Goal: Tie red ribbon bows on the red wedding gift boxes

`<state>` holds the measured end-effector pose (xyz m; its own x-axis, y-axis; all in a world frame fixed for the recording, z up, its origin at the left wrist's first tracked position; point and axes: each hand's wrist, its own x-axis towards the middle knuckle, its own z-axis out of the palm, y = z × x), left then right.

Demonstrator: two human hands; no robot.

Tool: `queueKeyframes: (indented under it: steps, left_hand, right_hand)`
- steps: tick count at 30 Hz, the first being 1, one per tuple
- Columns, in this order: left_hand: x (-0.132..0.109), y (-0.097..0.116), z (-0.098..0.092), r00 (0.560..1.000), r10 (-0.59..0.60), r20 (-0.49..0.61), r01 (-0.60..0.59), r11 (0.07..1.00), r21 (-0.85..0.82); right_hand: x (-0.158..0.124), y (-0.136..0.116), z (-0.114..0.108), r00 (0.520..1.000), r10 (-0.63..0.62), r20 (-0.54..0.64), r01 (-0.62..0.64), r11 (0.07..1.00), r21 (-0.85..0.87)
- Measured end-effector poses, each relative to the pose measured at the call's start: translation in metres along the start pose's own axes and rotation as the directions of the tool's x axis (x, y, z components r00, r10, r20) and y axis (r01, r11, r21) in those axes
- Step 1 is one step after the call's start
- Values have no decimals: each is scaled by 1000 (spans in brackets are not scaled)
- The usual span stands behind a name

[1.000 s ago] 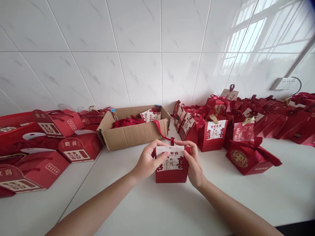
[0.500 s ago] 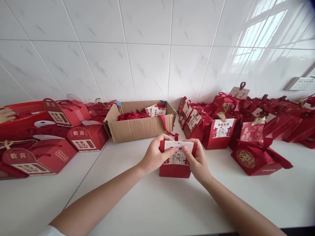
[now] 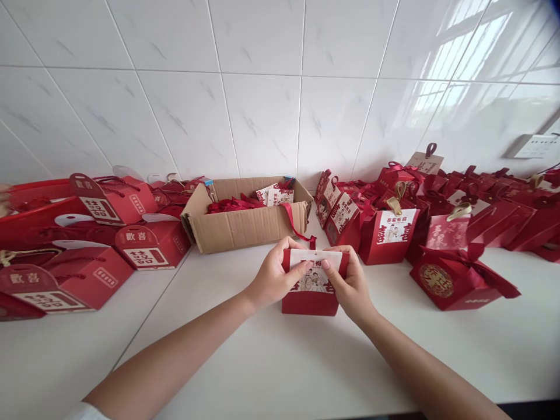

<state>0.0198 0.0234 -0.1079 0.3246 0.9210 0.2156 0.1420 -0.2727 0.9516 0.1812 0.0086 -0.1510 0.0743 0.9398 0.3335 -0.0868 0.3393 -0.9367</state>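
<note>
Standing upright on the white table, a red gift box (image 3: 308, 304) has a white printed card (image 3: 315, 282) against its front and top edge. My left hand (image 3: 280, 272) grips its upper left side, thumb pressed on the card and fingers behind. On the upper right side, my right hand (image 3: 348, 280) pinches the box and card the same way, its thumb close to the other. A dark red ribbon loop (image 3: 312, 242) sticks up behind the card's top edge. My fingers hide part of the card's print.
Behind my hands stands an open cardboard box (image 3: 245, 228) holding red ribbons and cards, one ribbon (image 3: 289, 219) hanging over its front. Red handled boxes (image 3: 90, 280) and a red basin (image 3: 39, 189) are at left. Finished-looking red boxes (image 3: 389, 239) crowd the right. Another person's hand (image 3: 4, 201) shows at far left.
My hands keep their hold on the box and card with almost no movement. The view has shifted slightly, and the other person's hand at far left has drawn mostly out of sight.
</note>
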Motion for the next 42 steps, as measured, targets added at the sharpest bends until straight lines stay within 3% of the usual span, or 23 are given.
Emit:
queueKeyframes:
  steps: [9, 13, 16, 18, 20, 21, 22, 23, 25, 28, 31, 37, 39, 42]
  left_hand:
    - [2, -5, -2, 999, -40, 17, 40, 999, 10]
    - [0, -7, 0, 999, -47, 20, 47, 999, -18]
    - [0, -3, -6, 996, -6, 85, 3, 999, 46]
    - [5, 3, -19, 984, 117, 134, -140, 975, 175]
    - [15, 8, -43, 964, 257, 70, -261, 858, 442]
    - [21, 10, -59, 953, 302, -14, -231, 761, 606]
    - [27, 11, -75, 935, 333, -124, -113, 609, 785]
    - [33, 12, -91, 921, 336, -196, -20, 546, 838]
    - [41, 11, -121, 909, 307, -283, 109, 481, 870]
    - [43, 7, -147, 941, 190, -281, 182, 417, 890]
    - [31, 4, -147, 963, 137, -230, 164, 374, 913]
    - [-13, -9, -122, 970, 177, -167, 96, 353, 931]
    - [-28, -17, -115, 967, 194, -167, 89, 354, 931]
    - [-47, -30, -109, 957, 260, -124, 32, 333, 942]
  right_hand:
    - [0, -2, 2, 992, 114, 48, -119, 986, 121]
    - [2, 0, 1, 995, 71, 75, -77, 994, 77]
    - [3, 2, 1, 997, 50, 66, -54, 997, 53]
    - [3, 3, 3, 997, 59, 53, -62, 996, 65]
    - [2, 3, 3, 995, 84, 56, -88, 993, 84]
    - [2, 4, 3, 993, 100, 63, -106, 990, 95]
    - [1, 4, 3, 991, 114, 71, -122, 987, 107]
    - [1, 5, 3, 989, 124, 80, -133, 984, 116]
    - [1, 5, 3, 988, 127, 91, -138, 982, 126]
    - [1, 6, 3, 988, 121, 98, -134, 982, 135]
    - [1, 7, 3, 988, 123, 96, -137, 979, 152]
    - [-1, -5, 0, 980, 137, 148, -162, 971, 178]
    - [-2, -13, 0, 947, 205, 246, -264, 935, 236]
    - [-2, -22, 3, 858, 307, 411, -447, 840, 307]
